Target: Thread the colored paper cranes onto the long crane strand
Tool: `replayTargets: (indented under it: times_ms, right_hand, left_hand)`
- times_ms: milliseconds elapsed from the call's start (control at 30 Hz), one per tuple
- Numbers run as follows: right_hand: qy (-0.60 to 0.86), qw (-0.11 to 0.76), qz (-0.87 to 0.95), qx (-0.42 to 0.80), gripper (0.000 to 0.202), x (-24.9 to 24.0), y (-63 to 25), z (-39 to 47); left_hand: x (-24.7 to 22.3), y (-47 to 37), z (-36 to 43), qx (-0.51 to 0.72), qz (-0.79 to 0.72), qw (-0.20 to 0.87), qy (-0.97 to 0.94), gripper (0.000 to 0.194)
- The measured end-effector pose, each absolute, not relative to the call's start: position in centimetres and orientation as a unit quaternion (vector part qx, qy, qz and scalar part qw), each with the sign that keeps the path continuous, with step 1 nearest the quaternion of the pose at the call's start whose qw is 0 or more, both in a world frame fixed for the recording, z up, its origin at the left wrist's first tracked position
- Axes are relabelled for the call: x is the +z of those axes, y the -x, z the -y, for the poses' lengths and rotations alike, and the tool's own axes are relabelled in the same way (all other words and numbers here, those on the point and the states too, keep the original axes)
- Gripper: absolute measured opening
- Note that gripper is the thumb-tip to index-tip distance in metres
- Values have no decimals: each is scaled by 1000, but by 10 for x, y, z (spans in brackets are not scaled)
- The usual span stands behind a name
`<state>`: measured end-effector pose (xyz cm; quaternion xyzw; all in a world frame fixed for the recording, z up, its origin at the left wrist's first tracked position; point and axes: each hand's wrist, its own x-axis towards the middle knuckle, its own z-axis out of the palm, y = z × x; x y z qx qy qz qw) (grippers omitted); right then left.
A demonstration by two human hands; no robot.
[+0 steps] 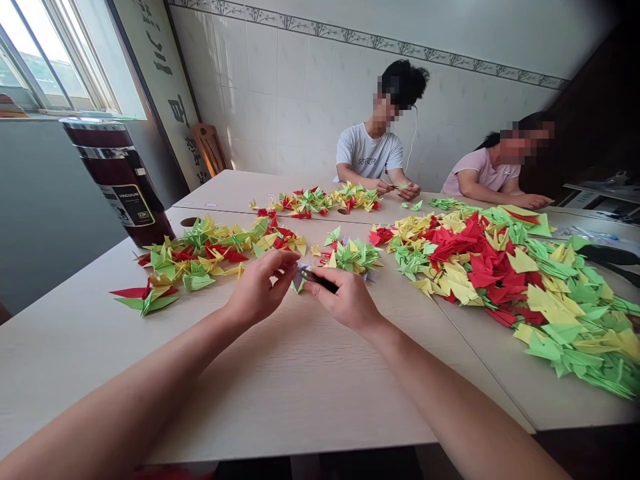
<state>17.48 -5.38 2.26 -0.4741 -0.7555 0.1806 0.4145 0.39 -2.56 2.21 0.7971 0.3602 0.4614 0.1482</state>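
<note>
Over the near middle of the table my two hands meet. My right hand (350,299) is closed around a small black tool (323,281), whose exact kind I cannot make out. Its tip points left, toward my left hand (263,283). The left fingers are pinched together beside that tip, and what they hold, if anything, is too small to name. Just below the tip shows a bit of green folded paper (298,285). Right behind my hands lies a small heap of green, yellow and red paper cranes (355,255).
More folded cranes lie at left (200,250) and along the back (315,200). A large pile of flat folded paper (500,273) covers the right side. A tall dark red vacuum flask (120,187) stands at the left edge. Two people (373,150) sit across the table (280,400).
</note>
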Motion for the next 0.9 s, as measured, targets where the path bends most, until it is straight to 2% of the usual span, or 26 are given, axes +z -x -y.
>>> replayTargets:
  times_ms: [133, 367, 467, 600, 767, 900]
  right_hand:
    - [467, 415, 762, 172, 16, 17, -177, 50]
    - [456, 415, 767, 179, 16, 15, -175, 50]
    - [457, 458, 735, 203, 21, 15, -173, 51]
    - [446, 529, 684, 231, 35, 13, -171, 51]
    - [442, 505, 722, 166, 12, 11, -172, 47]
    - [431, 499, 733, 165, 11, 13, -173, 46]
  left_hand:
    - [23, -3, 27, 454, -349, 128, -810, 15]
    - [23, -4, 28, 456, -350, 155, -804, 18]
    - [24, -5, 28, 468, -378, 182, -778, 15]
    - [24, -7, 29, 485, -385, 252, -743, 10]
    - [16, -13, 32, 479, -358, 360, -716, 14]
    - [13, -14, 32, 459, -338, 413, -710, 20]
